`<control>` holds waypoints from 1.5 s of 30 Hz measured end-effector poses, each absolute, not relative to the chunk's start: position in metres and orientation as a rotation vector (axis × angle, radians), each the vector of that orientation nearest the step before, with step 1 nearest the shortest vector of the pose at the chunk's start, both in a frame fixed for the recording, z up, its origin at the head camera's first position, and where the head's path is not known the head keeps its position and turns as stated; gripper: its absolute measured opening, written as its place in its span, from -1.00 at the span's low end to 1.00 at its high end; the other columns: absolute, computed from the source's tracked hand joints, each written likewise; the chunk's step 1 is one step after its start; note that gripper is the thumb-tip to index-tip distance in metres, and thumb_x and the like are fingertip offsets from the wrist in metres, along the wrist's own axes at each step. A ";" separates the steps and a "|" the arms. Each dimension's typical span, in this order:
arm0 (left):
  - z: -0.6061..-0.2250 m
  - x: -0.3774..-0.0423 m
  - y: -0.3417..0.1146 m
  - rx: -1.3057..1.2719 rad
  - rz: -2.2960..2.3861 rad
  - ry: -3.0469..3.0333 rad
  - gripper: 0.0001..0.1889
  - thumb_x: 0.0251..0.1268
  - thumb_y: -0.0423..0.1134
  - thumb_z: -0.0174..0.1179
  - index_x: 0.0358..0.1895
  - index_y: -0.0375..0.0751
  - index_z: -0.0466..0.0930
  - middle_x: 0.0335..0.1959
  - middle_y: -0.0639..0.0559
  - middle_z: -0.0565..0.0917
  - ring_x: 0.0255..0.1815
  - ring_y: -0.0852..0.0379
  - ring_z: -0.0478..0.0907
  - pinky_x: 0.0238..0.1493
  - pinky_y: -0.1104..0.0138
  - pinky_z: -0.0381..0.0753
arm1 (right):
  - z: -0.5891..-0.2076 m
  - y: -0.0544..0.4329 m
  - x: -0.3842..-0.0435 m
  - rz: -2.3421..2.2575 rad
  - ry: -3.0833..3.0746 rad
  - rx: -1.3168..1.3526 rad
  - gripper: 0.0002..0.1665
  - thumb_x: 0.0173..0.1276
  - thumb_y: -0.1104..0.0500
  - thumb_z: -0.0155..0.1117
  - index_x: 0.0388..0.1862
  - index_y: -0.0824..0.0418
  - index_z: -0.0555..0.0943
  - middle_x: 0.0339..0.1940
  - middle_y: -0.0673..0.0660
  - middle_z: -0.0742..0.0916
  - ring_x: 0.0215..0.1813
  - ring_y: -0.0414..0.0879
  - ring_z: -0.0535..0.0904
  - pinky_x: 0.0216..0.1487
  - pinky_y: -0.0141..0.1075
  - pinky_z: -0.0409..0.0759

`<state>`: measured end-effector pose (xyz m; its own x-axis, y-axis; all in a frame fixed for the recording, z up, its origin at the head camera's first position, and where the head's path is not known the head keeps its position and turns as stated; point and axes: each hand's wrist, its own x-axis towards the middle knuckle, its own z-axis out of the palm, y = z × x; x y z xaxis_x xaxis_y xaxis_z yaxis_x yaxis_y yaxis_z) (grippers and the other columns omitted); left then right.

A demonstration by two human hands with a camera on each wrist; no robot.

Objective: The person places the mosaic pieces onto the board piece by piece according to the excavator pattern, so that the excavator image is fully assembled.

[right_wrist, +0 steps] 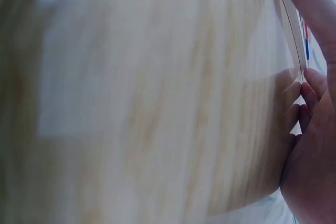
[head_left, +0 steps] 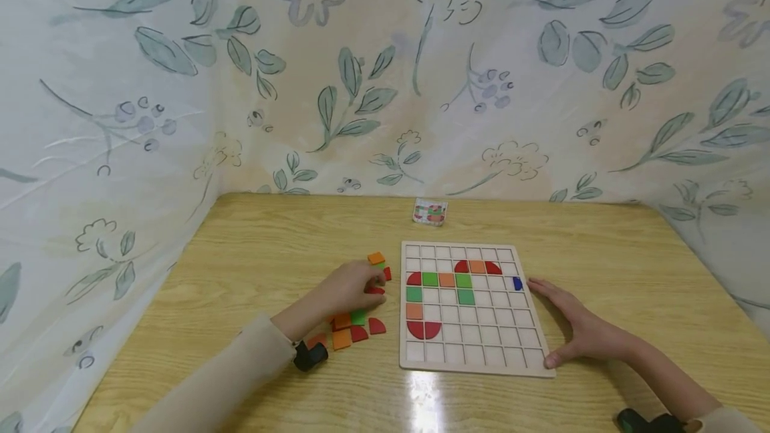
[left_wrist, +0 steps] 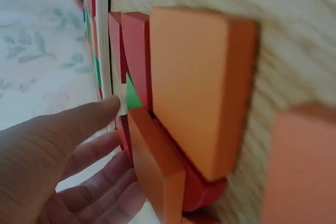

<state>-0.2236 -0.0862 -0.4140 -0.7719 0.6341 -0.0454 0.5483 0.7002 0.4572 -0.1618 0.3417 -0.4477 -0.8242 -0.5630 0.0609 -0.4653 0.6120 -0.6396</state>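
Observation:
My left hand (head_left: 349, 286) is over a loose pile of flat pieces left of the board, its fingers loosely bent. A red quarter-circle piece (head_left: 375, 291) shows between thumb and fingers; I see no firm pinch on it. In the left wrist view the thumb and fingers stand apart beside an orange square (left_wrist: 157, 161). My right hand (head_left: 586, 333) rests along the right edge of the wooden grid board (head_left: 481, 353), fingers spread, thumb at the near right corner. Red quarter-circles (head_left: 424, 330), green squares (head_left: 430, 279) and orange squares (head_left: 447, 280) lie in some cells.
A small blue piece (head_left: 518, 283) lies at the board's right side. Behind the board, a small pattern card (head_left: 430, 212) lies on the wooden table (head_left: 289, 232). Orange (head_left: 341, 339), green (head_left: 358, 317) and red (head_left: 377, 325) pieces lie about the left wrist. A floral cloth (head_left: 373, 119) surrounds the table.

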 end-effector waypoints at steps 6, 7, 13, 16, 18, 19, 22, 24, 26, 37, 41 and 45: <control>-0.414 -0.225 -0.088 0.947 0.703 2.648 -0.78 0.05 -0.22 0.33 -0.20 -0.13 0.61 -0.33 0.13 0.57 -0.32 0.18 0.42 -0.25 0.38 0.47 | -0.449 0.344 -0.164 -1.016 2.691 -0.875 0.38 -0.31 0.01 0.62 0.44 0.27 0.02 0.37 0.46 0.12 0.33 -0.58 -0.24 0.12 -0.78 -0.21; -0.414 -0.224 -0.087 0.936 0.704 2.656 -0.77 0.05 -0.22 0.33 -0.19 -0.14 0.61 -0.33 0.12 0.57 -0.33 0.19 0.42 -0.25 0.38 0.47 | -0.449 0.344 -0.164 -1.017 2.690 -0.874 0.38 -0.31 0.02 0.62 0.44 0.26 0.02 0.37 0.45 0.12 0.33 -0.58 -0.24 0.12 -0.78 -0.22; -0.414 -0.222 -0.083 0.808 0.700 2.747 -0.69 0.03 -0.07 0.35 -0.21 -0.18 0.60 -0.54 0.11 0.49 -0.50 0.21 0.37 -0.44 0.39 0.40 | -0.447 0.343 -0.163 -1.018 2.681 -0.869 0.38 -0.31 0.03 0.62 0.45 0.25 0.01 0.37 0.46 0.11 0.32 -0.60 -0.25 0.11 -0.78 -0.22; -0.413 -0.222 -0.086 0.794 0.735 2.729 -0.68 -0.01 -0.08 0.38 -0.20 -0.14 0.60 -0.54 0.15 0.50 -0.50 0.22 0.38 -0.44 0.41 0.40 | -0.447 0.343 -0.163 -1.021 2.676 -0.851 0.38 -0.31 0.03 0.62 0.45 0.23 0.00 0.38 0.45 0.11 0.32 -0.62 -0.26 0.10 -0.79 -0.23; -0.413 -0.224 -0.088 0.871 0.736 2.680 -0.69 -0.03 -0.16 0.40 -0.17 -0.11 0.60 -0.45 0.15 0.55 -0.43 0.20 0.39 -0.37 0.40 0.43 | -0.447 0.343 -0.163 -1.025 2.673 -0.847 0.38 -0.30 0.04 0.62 0.45 0.24 0.00 0.38 0.45 0.11 0.31 -0.62 -0.26 0.09 -0.78 -0.23; -0.413 -0.224 -0.090 0.933 0.727 2.652 -0.68 -0.04 -0.21 0.40 -0.16 -0.11 0.60 -0.39 0.15 0.57 -0.38 0.19 0.40 -0.31 0.39 0.45 | -0.447 0.343 -0.163 -1.026 2.674 -0.843 0.38 -0.30 0.04 0.62 0.45 0.23 0.00 0.38 0.45 0.11 0.31 -0.62 -0.26 0.09 -0.78 -0.23; -0.412 -0.227 -0.093 1.091 0.701 2.557 -0.65 -0.05 -0.39 0.38 -0.11 -0.12 0.61 -0.23 0.14 0.60 -0.26 0.16 0.40 -0.16 0.39 0.45 | -0.448 0.343 -0.163 -1.034 2.673 -0.843 0.38 -0.31 0.05 0.62 0.45 0.23 0.00 0.38 0.44 0.11 0.32 -0.61 -0.25 0.10 -0.78 -0.23; -0.412 -0.228 -0.093 1.103 0.722 2.517 -0.65 -0.03 -0.47 0.32 -0.10 -0.15 0.61 -0.22 0.10 0.60 -0.25 0.14 0.41 -0.17 0.39 0.47 | -0.448 0.343 -0.163 -1.039 2.671 -0.851 0.38 -0.32 0.06 0.62 0.45 0.24 0.01 0.38 0.45 0.10 0.32 -0.60 -0.25 0.10 -0.78 -0.23; -0.412 -0.228 -0.093 1.074 0.742 2.503 -0.66 0.00 -0.51 0.27 -0.10 -0.15 0.61 -0.24 0.10 0.60 -0.26 0.14 0.42 -0.19 0.41 0.47 | -0.449 0.343 -0.163 -1.039 2.674 -0.854 0.38 -0.32 0.05 0.63 0.45 0.24 0.01 0.38 0.45 0.11 0.33 -0.60 -0.25 0.10 -0.78 -0.22; -0.420 -0.224 -0.086 1.136 0.651 2.623 -0.76 0.09 -0.27 0.31 -0.13 -0.10 0.62 -0.35 0.16 0.55 -0.36 0.23 0.34 -0.31 0.44 0.39 | -0.451 0.344 -0.162 -1.028 2.684 -0.886 0.38 -0.33 0.04 0.63 0.44 0.28 0.02 0.37 0.46 0.13 0.33 -0.60 -0.24 0.11 -0.78 -0.21; -0.422 -0.220 -0.083 1.092 0.649 2.704 -0.81 0.09 -0.26 0.29 -0.19 -0.11 0.63 -0.39 0.15 0.54 -0.40 0.23 0.33 -0.36 0.44 0.37 | -0.453 0.344 -0.163 -1.025 2.684 -0.854 0.38 -0.32 0.03 0.63 0.44 0.26 0.02 0.38 0.45 0.12 0.32 -0.62 -0.25 0.10 -0.79 -0.21; -0.421 -0.218 -0.082 1.001 0.676 2.731 -0.77 0.05 -0.23 0.30 -0.17 -0.13 0.63 -0.36 0.12 0.55 -0.40 0.23 0.35 -0.35 0.44 0.39 | -0.453 0.343 -0.163 -1.022 2.682 -0.832 0.37 -0.31 0.03 0.62 0.45 0.25 0.02 0.39 0.43 0.11 0.32 -0.63 -0.26 0.10 -0.79 -0.22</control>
